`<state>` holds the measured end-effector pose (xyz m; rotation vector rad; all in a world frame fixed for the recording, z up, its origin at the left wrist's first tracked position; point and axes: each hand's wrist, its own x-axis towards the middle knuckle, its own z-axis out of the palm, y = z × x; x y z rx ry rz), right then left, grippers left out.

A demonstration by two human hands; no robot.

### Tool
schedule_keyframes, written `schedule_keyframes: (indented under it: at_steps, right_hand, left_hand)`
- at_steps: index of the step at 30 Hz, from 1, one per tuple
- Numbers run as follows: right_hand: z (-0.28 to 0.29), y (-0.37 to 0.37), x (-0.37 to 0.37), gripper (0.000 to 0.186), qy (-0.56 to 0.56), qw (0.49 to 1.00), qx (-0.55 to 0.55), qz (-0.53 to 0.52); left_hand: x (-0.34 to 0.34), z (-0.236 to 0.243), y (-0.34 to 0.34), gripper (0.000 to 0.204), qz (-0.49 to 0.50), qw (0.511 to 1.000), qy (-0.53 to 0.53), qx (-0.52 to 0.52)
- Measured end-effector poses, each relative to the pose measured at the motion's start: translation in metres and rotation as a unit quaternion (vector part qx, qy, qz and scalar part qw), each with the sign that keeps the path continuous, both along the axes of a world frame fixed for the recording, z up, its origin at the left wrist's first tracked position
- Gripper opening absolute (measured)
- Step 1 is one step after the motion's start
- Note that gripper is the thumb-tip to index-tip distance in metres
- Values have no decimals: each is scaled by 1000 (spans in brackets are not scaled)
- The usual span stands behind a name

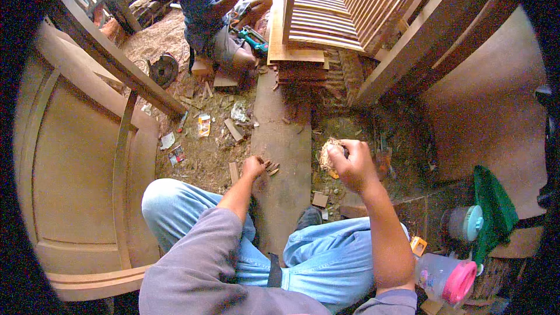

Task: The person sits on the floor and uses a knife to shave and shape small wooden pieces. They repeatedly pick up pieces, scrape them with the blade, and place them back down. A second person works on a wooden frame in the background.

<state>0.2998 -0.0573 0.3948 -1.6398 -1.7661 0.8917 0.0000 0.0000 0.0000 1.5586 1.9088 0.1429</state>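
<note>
My right hand (353, 164) is closed in a fist, thumb on top, and holds a pale, fibrous clump (329, 156) that looks like wood shavings or frayed bristles. A small dark part shows beside the thumb. Lower and to the left, my left hand (254, 167) rests at the edge of a long flat board (283, 134) lying between my legs. Its fingers are bent together; whatever they hold is hidden. Several small brown wood chips (272, 168) lie on the board right beside those fingers.
Ahead sits a person (204, 11) beside a slatted wooden frame (326, 17) on stacked boards. Panelled wood (76, 157) stands at left, a large panel (484, 116) at right. Litter and offcuts (234, 130) cover the ground. A pink-lidded container (459, 282) is near my right elbow.
</note>
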Motion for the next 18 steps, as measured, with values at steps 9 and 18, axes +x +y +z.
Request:
schedule_keyframes:
  at_steps: [9,18]
  right_hand:
    - [0,7,7,37,-12,999,40,-27]
    - [7,7,5,41,-22,999,-19,-20]
  left_hand:
    - [13,1,16,28,-3,989,-22,146]
    - [78,10,103,40,-86,973,48,208]
